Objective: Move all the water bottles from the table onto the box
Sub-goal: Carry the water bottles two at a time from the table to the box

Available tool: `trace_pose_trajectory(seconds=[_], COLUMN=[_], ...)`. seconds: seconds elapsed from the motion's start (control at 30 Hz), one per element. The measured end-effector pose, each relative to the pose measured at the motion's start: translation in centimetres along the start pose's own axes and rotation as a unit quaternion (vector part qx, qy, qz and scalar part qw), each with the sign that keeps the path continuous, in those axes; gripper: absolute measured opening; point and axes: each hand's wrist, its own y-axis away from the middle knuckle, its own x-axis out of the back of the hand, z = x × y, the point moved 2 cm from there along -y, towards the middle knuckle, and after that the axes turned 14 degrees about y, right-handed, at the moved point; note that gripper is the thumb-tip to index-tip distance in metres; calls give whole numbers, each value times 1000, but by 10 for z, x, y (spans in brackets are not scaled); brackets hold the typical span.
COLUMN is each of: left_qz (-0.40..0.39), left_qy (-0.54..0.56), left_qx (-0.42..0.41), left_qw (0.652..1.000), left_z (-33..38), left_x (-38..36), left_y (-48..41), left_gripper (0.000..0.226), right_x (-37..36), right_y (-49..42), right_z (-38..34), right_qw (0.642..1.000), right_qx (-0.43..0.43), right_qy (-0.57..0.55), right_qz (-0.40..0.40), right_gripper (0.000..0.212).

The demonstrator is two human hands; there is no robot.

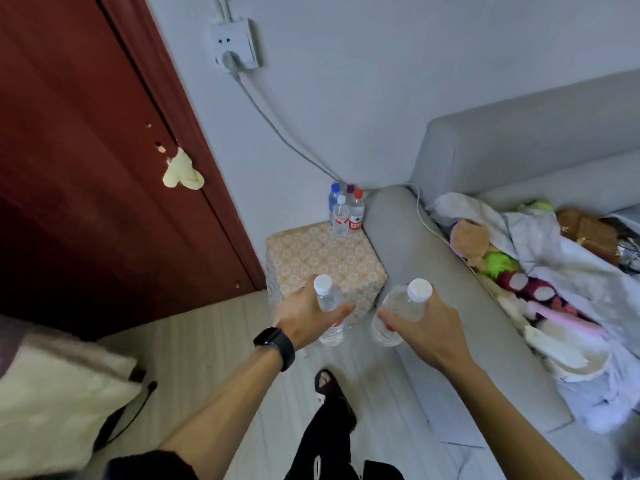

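A cube-shaped box (322,258) with a beige floral pattern stands on the floor between the door and the sofa arm. Several water bottles (346,211) with blue, white, purple and red caps stand upright together at its far right corner. My left hand (310,315) grips a clear white-capped bottle (327,299) around its body, held in the air just in front of the box. My right hand (422,322) holds a second clear white-capped bottle (403,306), tilted slightly, beside the box's near right corner.
A grey sofa (408,251) runs along the right, piled with clothes and plush toys (540,265). A dark red door (86,150) fills the left. A wall socket (235,41) has a cable trailing down to the sofa. My foot (327,382) is on the pale floor.
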Motion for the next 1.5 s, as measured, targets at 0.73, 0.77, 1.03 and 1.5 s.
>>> trace_pose_trajectory(seconds=[0.73, 0.77, 1.03, 1.5], left_qz=[-62, -66, -29, 14], left_qy=[136, 150, 189, 204], left_qx=[221, 234, 308, 352], left_qw=[964, 958, 932, 913], left_z=[-27, -29, -65, -114], left_x=[-100, -104, -150, -193], left_y=[-304, -315, -391, -414], left_gripper=[63, 64, 66, 89], right_x=[-78, -83, -139, -212], right_y=[-343, -355, -455, -504], right_z=[68, 70, 79, 114], right_qw=[969, 966, 952, 942], right_qx=[8, 10, 44, 34], right_qy=[100, 111, 101, 92], right_qz=[-225, -234, -287, -320], right_gripper=[63, 65, 72, 77])
